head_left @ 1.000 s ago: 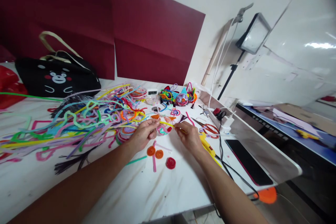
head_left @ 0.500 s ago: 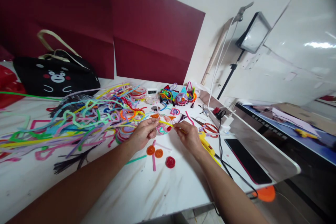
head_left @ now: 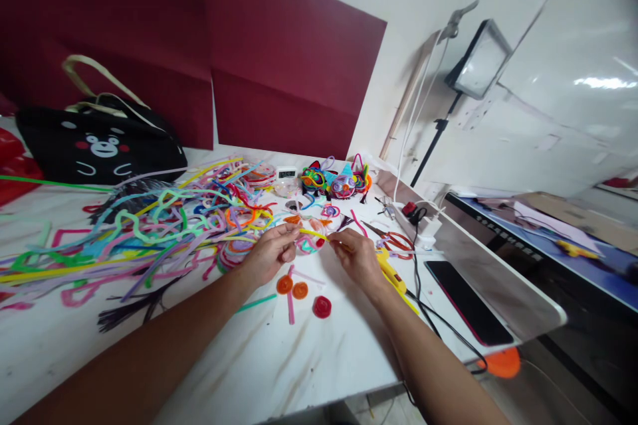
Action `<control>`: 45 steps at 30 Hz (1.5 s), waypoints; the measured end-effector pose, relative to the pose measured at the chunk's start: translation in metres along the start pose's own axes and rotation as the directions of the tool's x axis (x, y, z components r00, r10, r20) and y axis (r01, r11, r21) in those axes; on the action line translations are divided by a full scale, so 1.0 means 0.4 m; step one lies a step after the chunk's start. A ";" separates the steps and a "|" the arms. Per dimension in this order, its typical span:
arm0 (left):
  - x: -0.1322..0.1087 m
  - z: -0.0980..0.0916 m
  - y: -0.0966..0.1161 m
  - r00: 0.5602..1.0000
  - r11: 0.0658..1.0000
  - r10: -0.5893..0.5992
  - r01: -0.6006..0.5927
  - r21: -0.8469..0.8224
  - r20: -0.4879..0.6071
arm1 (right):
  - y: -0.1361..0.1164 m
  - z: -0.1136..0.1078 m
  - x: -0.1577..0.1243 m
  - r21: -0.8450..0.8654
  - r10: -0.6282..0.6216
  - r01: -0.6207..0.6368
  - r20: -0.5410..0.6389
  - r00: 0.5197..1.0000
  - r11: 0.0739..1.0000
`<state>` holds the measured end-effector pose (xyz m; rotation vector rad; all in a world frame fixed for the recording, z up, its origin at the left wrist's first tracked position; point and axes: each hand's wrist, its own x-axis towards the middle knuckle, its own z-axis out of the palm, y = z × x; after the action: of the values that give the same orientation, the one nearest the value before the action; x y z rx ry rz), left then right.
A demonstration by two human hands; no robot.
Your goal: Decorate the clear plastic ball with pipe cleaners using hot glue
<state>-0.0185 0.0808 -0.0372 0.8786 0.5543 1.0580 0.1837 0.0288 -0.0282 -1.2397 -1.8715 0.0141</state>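
Observation:
A short yellow pipe cleaner [head_left: 313, 234] stretches between my two hands over the table. My left hand [head_left: 274, 252] pinches one end with thumb and fingers. The other end is pinched by my right hand [head_left: 355, 255]. Partly hidden behind the pipe cleaner lies a colourful craft piece [head_left: 310, 246] with orange pointed parts. Nearer to me are two orange coils [head_left: 285, 285] and a red coil [head_left: 321, 307], beside a pink strip [head_left: 291, 305] and a teal strip [head_left: 256, 303].
A tangled heap of pipe cleaners [head_left: 164, 219] covers the left side, before a black bag [head_left: 102, 146]. Finished-looking colourful ornaments [head_left: 343, 184] stand at the back. Orange-handled scissors [head_left: 399, 243], a yellow glue gun [head_left: 391, 271], cables and a phone [head_left: 467, 302] lie right.
Both hands keep the yellow pipe cleaner stretched between them with hardly any movement. The whole view has shifted very slightly.

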 end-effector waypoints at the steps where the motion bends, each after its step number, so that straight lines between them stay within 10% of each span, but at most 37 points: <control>1: 0.000 0.000 0.001 1.000 1.000 0.002 -0.002 0.001 -0.002 | 0.000 0.000 0.000 -0.001 0.004 -0.004 0.002 1.000 1.000; 38: -0.003 0.016 0.014 0.999 0.999 -0.033 0.033 0.019 0.024 | -0.021 -0.016 0.000 -0.232 -0.008 0.028 0.088 0.996 0.972; 45: 0.002 0.014 0.017 0.999 0.999 -0.026 0.025 0.034 0.024 | -0.061 -0.156 0.009 -0.081 -0.039 0.040 0.010 0.999 0.996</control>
<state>-0.0175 0.0809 -0.0286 0.9112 0.5630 1.0158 0.2058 -0.0071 0.0238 -1.2588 -1.9203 -0.0787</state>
